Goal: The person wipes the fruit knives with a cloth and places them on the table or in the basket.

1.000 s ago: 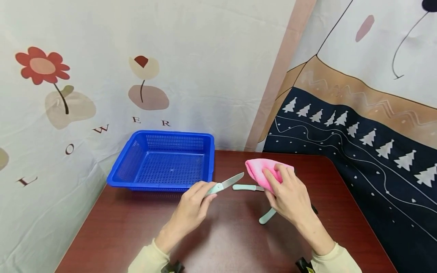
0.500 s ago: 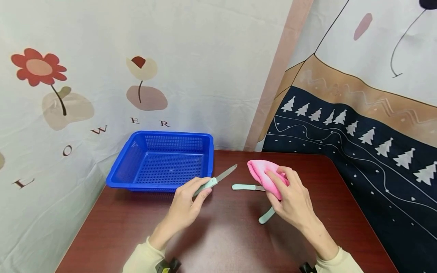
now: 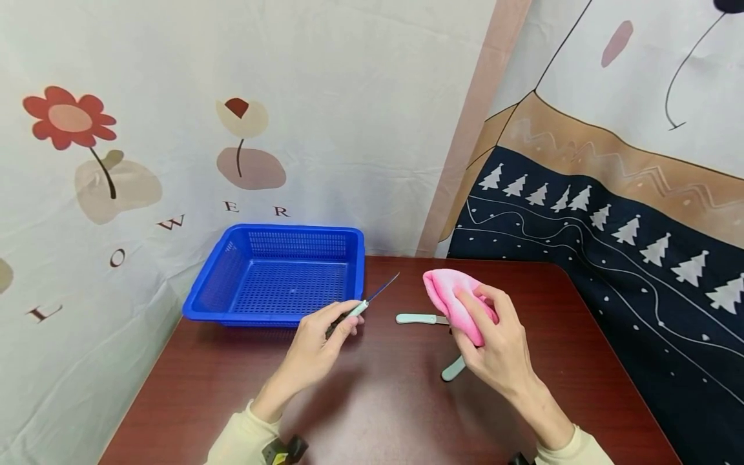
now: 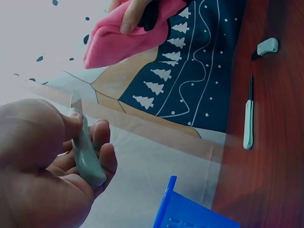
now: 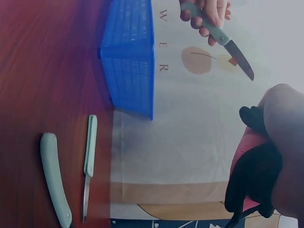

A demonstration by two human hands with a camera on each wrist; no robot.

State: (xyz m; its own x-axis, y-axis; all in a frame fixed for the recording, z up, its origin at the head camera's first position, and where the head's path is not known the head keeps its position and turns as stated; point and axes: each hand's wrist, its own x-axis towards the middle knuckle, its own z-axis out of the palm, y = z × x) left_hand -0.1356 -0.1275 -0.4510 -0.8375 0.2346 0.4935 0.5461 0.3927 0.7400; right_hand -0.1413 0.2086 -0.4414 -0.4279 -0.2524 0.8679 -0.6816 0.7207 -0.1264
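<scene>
My left hand holds a folding knife by its pale green handle, thumb on one side and fingers on the other. The blade is out and points up and away, nearly edge-on in the head view. My right hand grips a bunched pink cloth above the table. Black pieces show against the cloth in the right wrist view; what they belong to is hidden. The knife and cloth are apart. Below the cloth lie an unfolded knife and a curved green handle, partly covered by my right hand.
A blue perforated plastic basket stands at the back left of the brown wooden table, just beyond my left hand. Printed cloth hangings close off the back and right side behind the table.
My left hand has drawn back slightly to the left, and the knife has turned from showing its blade's flat side to nearly edge-on. The pink cloth has tilted slightly in my right hand.
</scene>
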